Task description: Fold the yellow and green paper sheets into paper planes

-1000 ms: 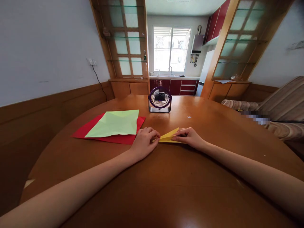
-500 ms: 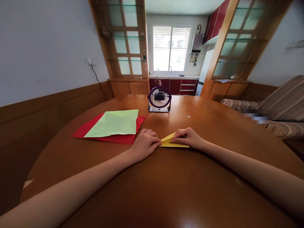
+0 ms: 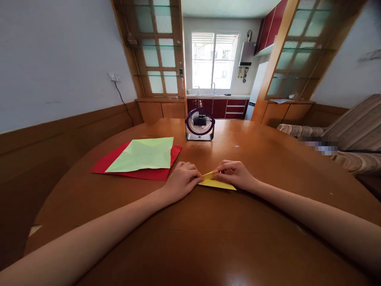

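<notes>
Pressing a folded yellow paper flat on the bench, both hands work at its middle. Left hand has its grip curled, fingertips down on the paper's left tip. Right hand pinches the paper's upper edge, grip nearly closed on it. The paper lies mid-bench, just right of a red sheet with a green sheet on top, their near corner close to the left hand. Wide bare wood lies toward the near round edge and to the right. One small fan stands behind, apart. Three sheets, one fan, two hands. No readable writing.
</notes>
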`<state>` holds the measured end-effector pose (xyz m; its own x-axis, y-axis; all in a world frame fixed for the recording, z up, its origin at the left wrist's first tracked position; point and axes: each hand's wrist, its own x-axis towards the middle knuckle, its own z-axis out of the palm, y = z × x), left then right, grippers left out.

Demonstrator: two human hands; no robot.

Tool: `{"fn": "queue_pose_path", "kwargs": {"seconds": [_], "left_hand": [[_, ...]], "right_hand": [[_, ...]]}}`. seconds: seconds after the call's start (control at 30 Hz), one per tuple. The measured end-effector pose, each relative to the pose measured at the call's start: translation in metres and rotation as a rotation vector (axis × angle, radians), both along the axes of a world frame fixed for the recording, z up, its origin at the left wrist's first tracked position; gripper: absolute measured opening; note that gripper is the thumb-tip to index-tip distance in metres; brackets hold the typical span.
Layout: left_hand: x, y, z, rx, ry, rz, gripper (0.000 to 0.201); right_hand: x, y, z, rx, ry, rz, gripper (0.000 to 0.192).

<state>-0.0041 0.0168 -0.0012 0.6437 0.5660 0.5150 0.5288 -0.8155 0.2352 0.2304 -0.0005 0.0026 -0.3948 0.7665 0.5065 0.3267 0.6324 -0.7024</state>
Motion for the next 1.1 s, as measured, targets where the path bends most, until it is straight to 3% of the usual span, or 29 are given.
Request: {"fn": "queue_pose_path", "kwargs": {"seconds": [0.13, 0.8, 0.93, 1.1], "left_hand": [[0.0010, -0.0028, 0.0020, 0.055, 0.048, -0.004, 0.016], [0.0064, -0.0095, 0.0053, 0.059, -0.089, -0.075, 0.019], [0.0071, -0.0083, 0.0041, -0.021, -0.118, -0.043, 0.011], [0.0051, -0.0035, 0.0008, -0.090, -0.121, -0.002, 0.013]], "right_hand": [[-0.0002, 0.0008, 0.0002, -0.036, -0.051, 0.030, 0.027], [0.0024, -0.0024, -0.0036, 0.388, -0.155, 0.064, 0.026], [0.0036, -0.0026, -0.0030, 0.383, -0.139, 0.041, 0.025], [0.0012, -0.0009, -0.0001, 0.265, -0.133, -0.002, 0.025]]}}
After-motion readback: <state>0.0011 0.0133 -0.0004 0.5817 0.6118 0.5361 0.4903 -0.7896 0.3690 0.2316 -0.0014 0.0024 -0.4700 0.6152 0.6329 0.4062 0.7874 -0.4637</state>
